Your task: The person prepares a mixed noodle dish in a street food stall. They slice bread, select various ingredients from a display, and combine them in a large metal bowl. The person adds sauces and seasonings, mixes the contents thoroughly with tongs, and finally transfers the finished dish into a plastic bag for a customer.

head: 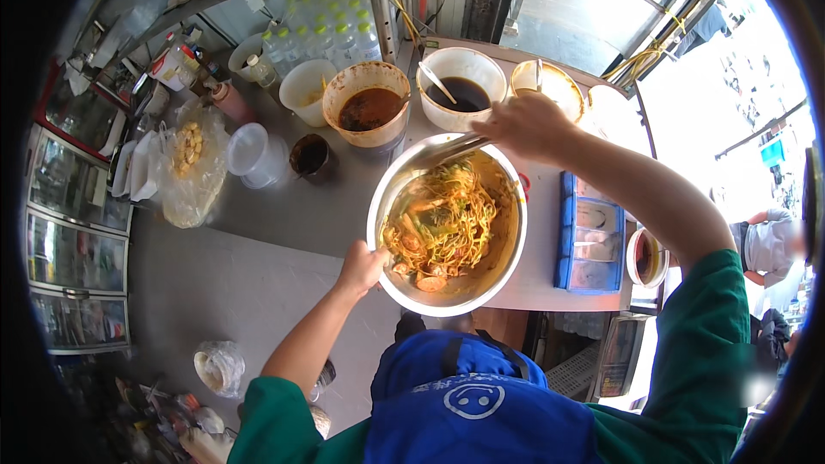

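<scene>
My left hand (362, 269) grips the near left rim of a large stainless steel mixing bowl (401, 299). Inside lie sauced noodles (451, 219) mixed with greens and orange-brown slices (430, 283). My right hand (528, 125) is above the bowl's upper right rim, closed around a metal utensil (451, 149), which looks like tongs. Its blurred lower end reaches over the noodles at the far side of the bowl. Just beyond the right hand is a white tub of dark liquid (465, 91) with a white spoon (438, 82) leaning in it.
A tub of red-brown sauce (370, 109), a dark cup (311, 156) and stacked clear plastic containers (248, 148) stand left of the bowl. Farther left is a plastic bag of yellow pieces (190, 161). On the right sits a blue compartment box (592, 232) near a sauce tub (646, 258).
</scene>
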A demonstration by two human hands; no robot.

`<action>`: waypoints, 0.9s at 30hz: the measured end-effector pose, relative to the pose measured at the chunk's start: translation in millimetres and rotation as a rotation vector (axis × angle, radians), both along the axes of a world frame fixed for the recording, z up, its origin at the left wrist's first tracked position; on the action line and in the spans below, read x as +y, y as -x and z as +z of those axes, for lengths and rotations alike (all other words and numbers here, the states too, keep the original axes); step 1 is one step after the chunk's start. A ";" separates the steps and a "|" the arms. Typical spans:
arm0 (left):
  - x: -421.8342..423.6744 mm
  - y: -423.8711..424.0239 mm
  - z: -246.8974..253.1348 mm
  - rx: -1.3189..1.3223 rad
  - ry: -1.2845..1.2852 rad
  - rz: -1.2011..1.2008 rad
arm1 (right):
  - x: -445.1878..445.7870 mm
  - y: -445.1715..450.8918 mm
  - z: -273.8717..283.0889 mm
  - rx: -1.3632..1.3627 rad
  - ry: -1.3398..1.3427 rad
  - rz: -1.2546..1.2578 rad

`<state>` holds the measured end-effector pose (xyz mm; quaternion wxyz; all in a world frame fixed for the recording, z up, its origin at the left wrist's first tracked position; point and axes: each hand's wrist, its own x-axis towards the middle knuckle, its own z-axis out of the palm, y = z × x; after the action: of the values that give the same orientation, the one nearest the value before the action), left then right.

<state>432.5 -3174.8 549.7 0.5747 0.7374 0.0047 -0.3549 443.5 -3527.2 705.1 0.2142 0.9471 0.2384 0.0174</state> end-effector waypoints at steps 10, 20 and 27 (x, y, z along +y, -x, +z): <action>-4.2 7.1 -75.6 0.025 0.082 0.254 | -16.6 173.7 -140.6 0.578 -0.582 -0.974; -44.4 62.1 -170.7 0.253 0.122 0.494 | 21.2 238.0 -159.1 0.221 -0.809 -1.123; -47.6 59.2 -159.8 0.242 0.032 0.526 | 16.6 181.2 -57.5 0.601 -0.318 -0.892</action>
<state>373.3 -3222.4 389.9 0.6539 0.6539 0.2585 -0.2791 262.3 -3510.6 647.6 -0.0222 0.9401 -0.1403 -0.3100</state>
